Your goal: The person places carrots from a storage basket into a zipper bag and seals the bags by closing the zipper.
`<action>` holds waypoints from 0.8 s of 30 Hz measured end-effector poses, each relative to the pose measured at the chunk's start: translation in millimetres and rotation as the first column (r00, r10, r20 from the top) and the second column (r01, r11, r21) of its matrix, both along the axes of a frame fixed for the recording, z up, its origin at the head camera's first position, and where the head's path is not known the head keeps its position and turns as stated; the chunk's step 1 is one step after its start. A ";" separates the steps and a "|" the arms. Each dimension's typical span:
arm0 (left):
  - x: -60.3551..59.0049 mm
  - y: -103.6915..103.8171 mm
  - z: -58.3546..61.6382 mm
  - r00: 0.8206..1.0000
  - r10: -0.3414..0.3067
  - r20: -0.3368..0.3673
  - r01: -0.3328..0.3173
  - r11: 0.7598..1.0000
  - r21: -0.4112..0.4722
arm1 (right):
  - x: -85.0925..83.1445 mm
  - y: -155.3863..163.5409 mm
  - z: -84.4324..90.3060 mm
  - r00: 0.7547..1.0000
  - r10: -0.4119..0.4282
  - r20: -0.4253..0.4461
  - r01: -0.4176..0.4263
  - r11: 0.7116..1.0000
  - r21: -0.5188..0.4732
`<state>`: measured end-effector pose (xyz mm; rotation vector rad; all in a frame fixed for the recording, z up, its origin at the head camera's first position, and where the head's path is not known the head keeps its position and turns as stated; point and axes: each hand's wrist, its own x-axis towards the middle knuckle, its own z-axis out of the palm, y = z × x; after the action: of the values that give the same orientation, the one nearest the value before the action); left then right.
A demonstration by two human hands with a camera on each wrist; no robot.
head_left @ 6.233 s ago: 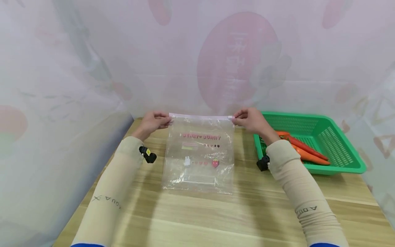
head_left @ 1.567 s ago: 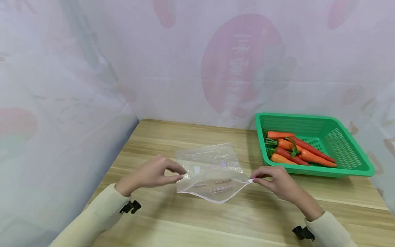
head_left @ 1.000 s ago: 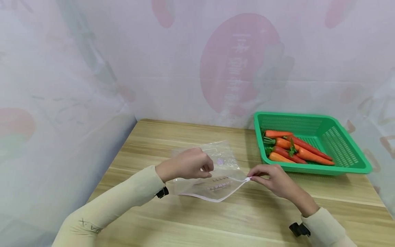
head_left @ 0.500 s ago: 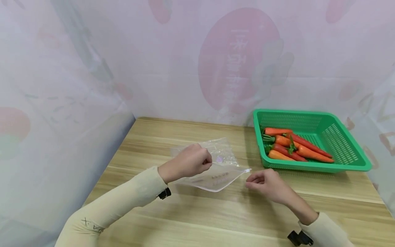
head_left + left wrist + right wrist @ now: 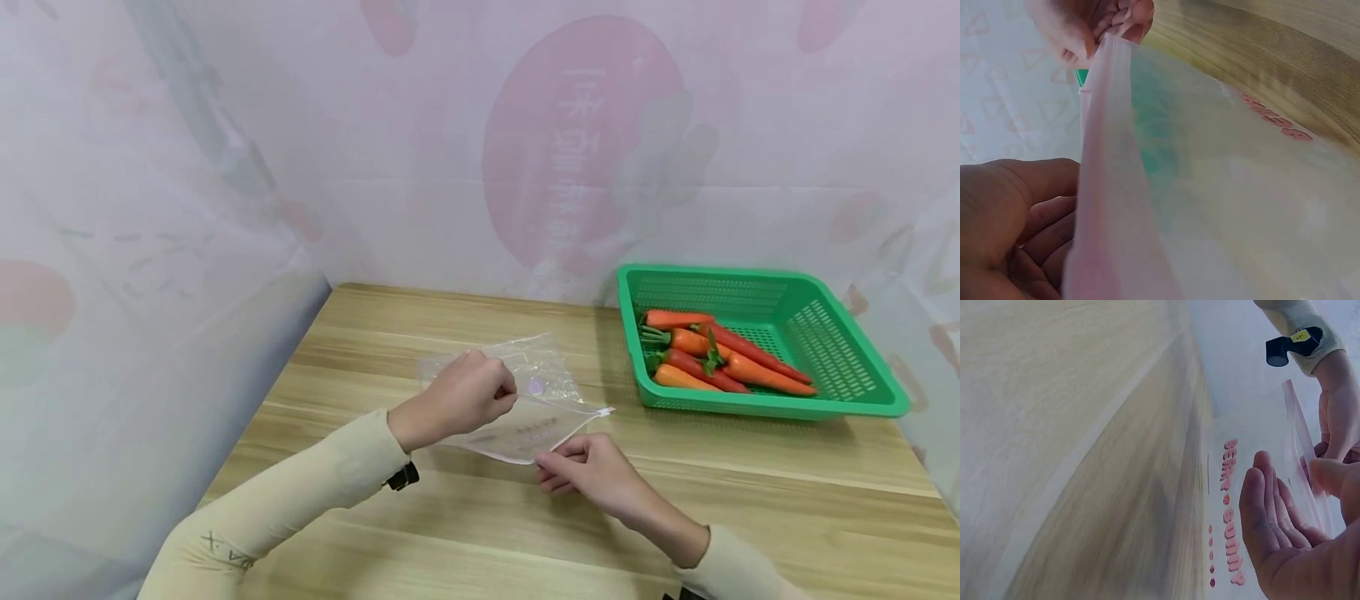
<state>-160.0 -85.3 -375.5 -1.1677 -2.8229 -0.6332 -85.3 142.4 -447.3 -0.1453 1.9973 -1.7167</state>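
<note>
1. While the left hand [image 5: 457, 398] pinches the upper lip of the clear zip bag [image 5: 525, 417], the right hand [image 5: 581, 471] nips the lower lip — the mouth lies propped open on the wooden table [image 5: 750, 492], left of the green basket [image 5: 862, 392].
2. That film looks thin, slick and crinkly; I'd guess either lip could slide out of a light pinch.
3. The carrots [image 5: 712, 362] are long, tapered and firm — a pointed tip might snag the soft mouth.

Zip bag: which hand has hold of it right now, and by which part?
The left hand pinches the zip bag by the upper lip of its open mouth. The right hand is at the lower lip; whether it grips cannot be told.
</note>
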 end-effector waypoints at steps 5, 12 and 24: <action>0.7 -0.4 0.4 1.000 0.005 0.008 -0.005 1.000 0.002 | -4.2 -2.2 -1.6 1.000 -0.012 -0.023 0.012 1.000 0.010; -1.6 -8.0 5.2 0.998 0.047 -0.028 -0.048 0.999 -0.022 | -13.0 5.4 -4.7 0.996 -0.065 -0.057 0.070 0.994 0.085; -8.7 -23.8 12.2 0.991 0.101 0.085 -0.096 0.994 -0.058 | -30.6 24.8 -11.8 0.979 -0.120 -0.165 0.149 0.972 0.181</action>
<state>-168.7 -109.1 -363.3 -1.0246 -2.9668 -0.6214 -115.9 167.3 -459.1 -0.0777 2.3227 -1.6229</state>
